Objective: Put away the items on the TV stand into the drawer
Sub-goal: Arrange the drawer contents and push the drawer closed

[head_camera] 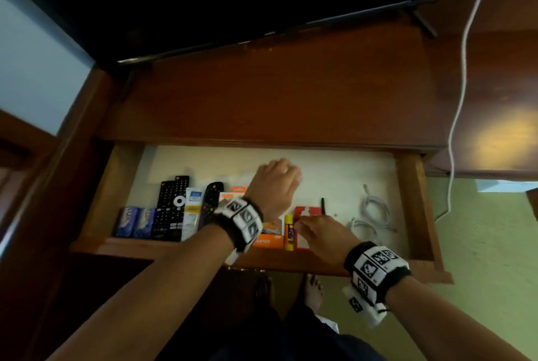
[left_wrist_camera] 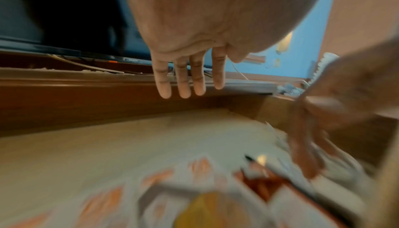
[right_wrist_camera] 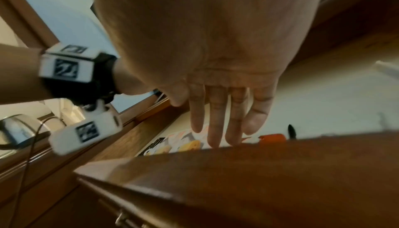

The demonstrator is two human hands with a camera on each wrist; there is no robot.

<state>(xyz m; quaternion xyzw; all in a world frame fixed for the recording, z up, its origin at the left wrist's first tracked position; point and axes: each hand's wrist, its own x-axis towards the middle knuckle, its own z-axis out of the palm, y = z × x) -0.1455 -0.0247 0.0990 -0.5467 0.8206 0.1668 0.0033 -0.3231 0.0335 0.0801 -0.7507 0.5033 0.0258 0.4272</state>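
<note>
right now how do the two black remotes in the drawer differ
The long remote is a straight-sided rectangle with a white ring pad; the short remote is curvier, with a rounded top. The long remote reaches farther toward the drawer's back and lies fully in view; the short remote's near end is hidden by the left wrist. Both are black, lying flat, lengthwise.

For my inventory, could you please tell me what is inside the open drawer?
The drawer holds two remotes, a glue stick, a pen and white cables; both hands cover parts of the boxes.
</note>
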